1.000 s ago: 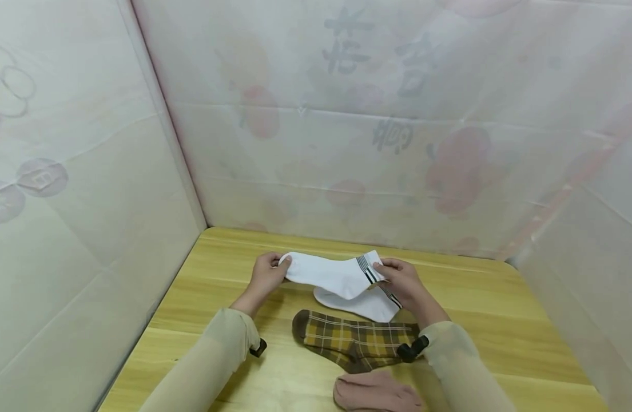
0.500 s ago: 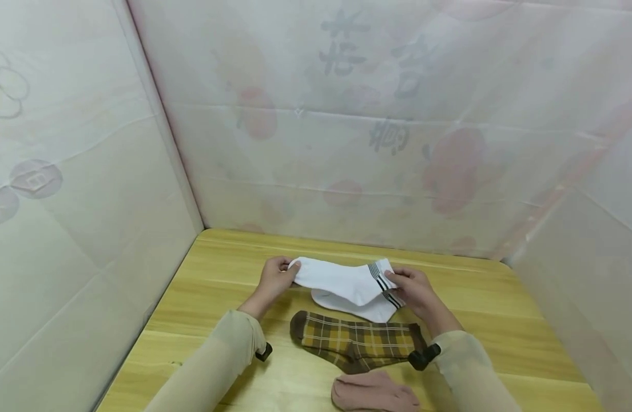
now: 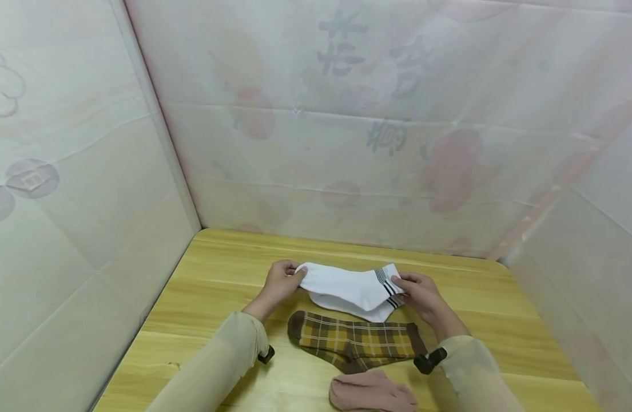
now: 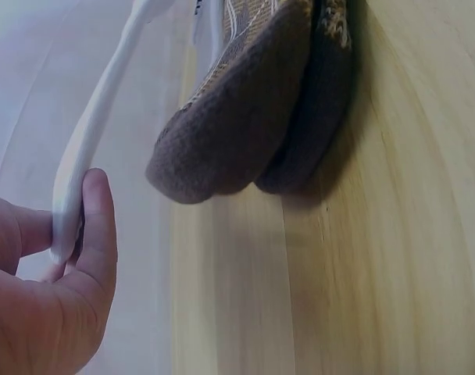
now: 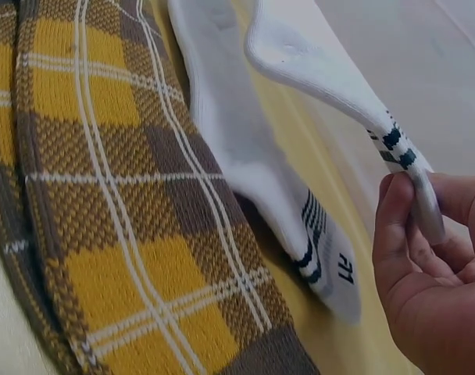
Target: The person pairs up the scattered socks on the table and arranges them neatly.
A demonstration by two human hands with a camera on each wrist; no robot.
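Note:
A white sock [image 3: 341, 282] with dark stripes at its cuff is stretched flat between both hands. My left hand [image 3: 281, 284] pinches its toe end between thumb and fingers, also seen in the left wrist view. At the other end, my right hand [image 3: 422, 294] pinches the striped cuff. In the right wrist view the held sock [image 5: 316, 62] is raised above a second white sock [image 5: 230, 117], which lies on the table with its striped cuff showing. In the head view the held sock partly covers that second sock [image 3: 341, 306].
Nearer the body lie brown and yellow plaid socks [image 3: 354, 340]. Pink socks [image 3: 371, 392] sit below them at the frame's bottom edge. The wooden table [image 3: 192, 320] is bordered by a printed fabric wall [image 3: 316, 154] behind and others at both sides.
Both hands have moved the held white sock slightly right and down toward the body, so it covers more of the lower white sock. The plaid and pink socks stay in place.

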